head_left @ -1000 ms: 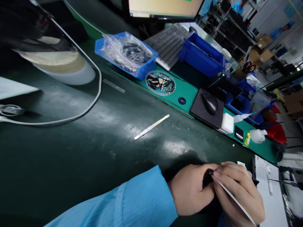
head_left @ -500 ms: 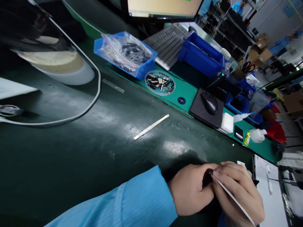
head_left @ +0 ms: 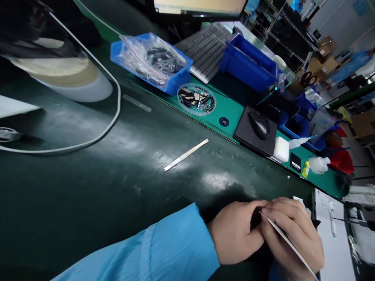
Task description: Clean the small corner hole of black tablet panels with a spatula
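My left hand [head_left: 234,234], in a light blue sleeve, is closed around a small black part [head_left: 255,218] at the near edge of the dark green bench. My right hand [head_left: 295,238] is pressed against it from the right, fingers pinched on a thin white stick [head_left: 290,244] whose tip touches the black part. Most of the black part is hidden between the two hands. A second white stick [head_left: 186,155] lies loose on the bench, well away from both hands.
At the back stand a blue bin with bagged parts [head_left: 152,62], a keyboard [head_left: 206,48], another blue bin [head_left: 249,64], a round dish of small parts [head_left: 197,99] and a mouse [head_left: 259,124] on a pad. A white cable [head_left: 96,136] loops at left. Paper with a pen [head_left: 332,222] lies at right.
The view has shifted slightly downward. Both hands stay together on the black part, the stick tip moving only a little.
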The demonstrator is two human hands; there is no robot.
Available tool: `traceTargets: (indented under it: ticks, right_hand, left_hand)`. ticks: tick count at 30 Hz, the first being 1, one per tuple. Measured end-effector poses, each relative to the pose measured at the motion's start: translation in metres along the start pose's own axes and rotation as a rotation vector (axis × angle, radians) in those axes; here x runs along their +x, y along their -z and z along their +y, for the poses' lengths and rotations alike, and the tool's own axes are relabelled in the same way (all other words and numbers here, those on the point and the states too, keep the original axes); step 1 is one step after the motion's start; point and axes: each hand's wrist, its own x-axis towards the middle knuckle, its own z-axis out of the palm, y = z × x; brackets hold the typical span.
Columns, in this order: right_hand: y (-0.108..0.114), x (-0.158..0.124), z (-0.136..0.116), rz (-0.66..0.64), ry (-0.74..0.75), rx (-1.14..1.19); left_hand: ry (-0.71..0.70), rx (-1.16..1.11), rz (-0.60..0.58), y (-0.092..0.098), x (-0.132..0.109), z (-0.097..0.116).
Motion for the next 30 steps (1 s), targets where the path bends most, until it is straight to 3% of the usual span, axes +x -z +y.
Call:
traceTargets:
  ticks: [30]
  right_hand:
    - [0.0012,-0.0008,-0.0036,0.01,-0.064,0.029]
  left_hand:
    - [0.03,-0.018,0.005,-0.0007,-0.0005,-0.0036]
